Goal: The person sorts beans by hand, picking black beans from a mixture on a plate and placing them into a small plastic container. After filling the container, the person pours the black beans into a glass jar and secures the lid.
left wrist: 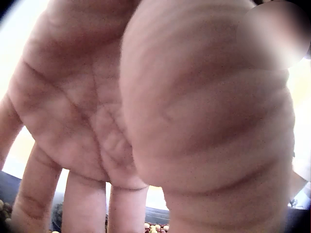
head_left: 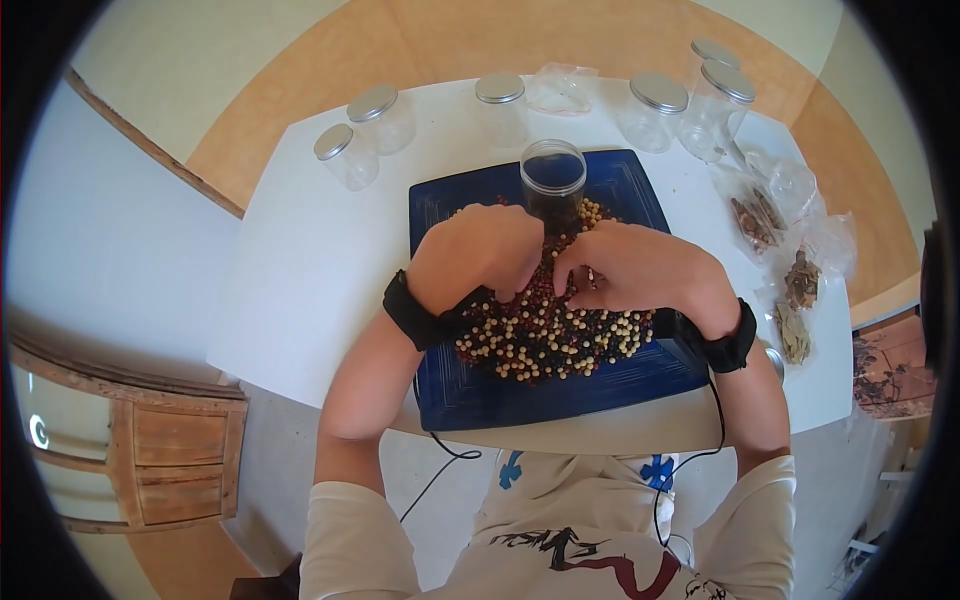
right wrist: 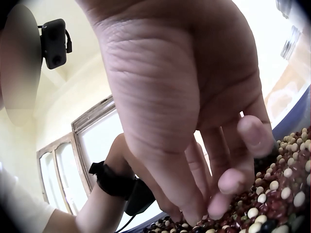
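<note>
A pile of mixed dried beans (head_left: 550, 345), cream, black and dark red, covers the middle of a dark blue square tray (head_left: 470, 405). Both hands bend down over it from either side. My left hand (head_left: 475, 250) points its fingers (left wrist: 85, 199) into the pile; its fingertips are hidden, so I cannot tell whether they pinch a bean. Close beside it, my right hand (head_left: 640, 265) has its fingers loosely bent and spread, the fingertips (right wrist: 232, 180) right at the beans (right wrist: 272, 199). Just beyond the hands, a lidless clear jar (head_left: 553, 188) with dark contents stands on the tray.
Silver-lidded clear jars (head_left: 372, 120) line the white table's (head_left: 290, 270) far side, with a crumpled plastic bag (head_left: 560, 90) among them. Bags of dried brown pieces (head_left: 755, 220) and leaves (head_left: 795, 335) lie on the right. Cables (head_left: 455, 457) hang from the black wrist bands (head_left: 410, 312).
</note>
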